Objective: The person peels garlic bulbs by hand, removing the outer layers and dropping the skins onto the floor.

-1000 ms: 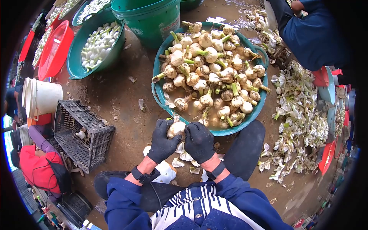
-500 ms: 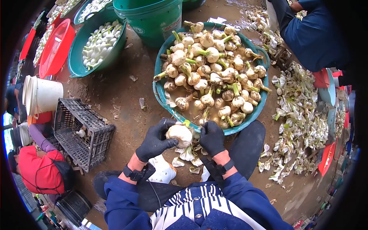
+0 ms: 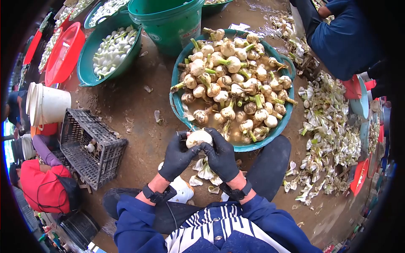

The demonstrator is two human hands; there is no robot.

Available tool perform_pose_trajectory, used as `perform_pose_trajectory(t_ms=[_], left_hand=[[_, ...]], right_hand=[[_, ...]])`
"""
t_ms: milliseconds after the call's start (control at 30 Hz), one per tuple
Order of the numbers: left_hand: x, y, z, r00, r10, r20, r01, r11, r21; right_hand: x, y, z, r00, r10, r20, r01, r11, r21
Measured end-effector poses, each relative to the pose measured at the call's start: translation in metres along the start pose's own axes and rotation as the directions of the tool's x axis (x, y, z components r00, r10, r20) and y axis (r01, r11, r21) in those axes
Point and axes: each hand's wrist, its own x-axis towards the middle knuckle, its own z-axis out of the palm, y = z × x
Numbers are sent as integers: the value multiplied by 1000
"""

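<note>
With fingers half-curled round a bulb (image 3: 200, 137) near the tub (image 3: 249, 148), left hand (image 3: 177, 159) and right hand (image 3: 221, 159) should press lightly to avoid bruising it.

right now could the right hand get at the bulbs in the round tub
Probably yes: the right hand sits beside the tub and the way over its rim looks open, though it would have to leave the bulb it holds with the left hand.

green bucket (image 3: 173, 31) partly beyond the top edge
</note>
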Motion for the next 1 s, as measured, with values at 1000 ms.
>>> perform_pose_trajectory(t_ms=[1000], left_hand=[[-8, -11, -9, 995, 21, 93, -27, 998, 59]], right_hand=[[-1, 13, -3, 961, -153, -230, 38, 897, -440]])
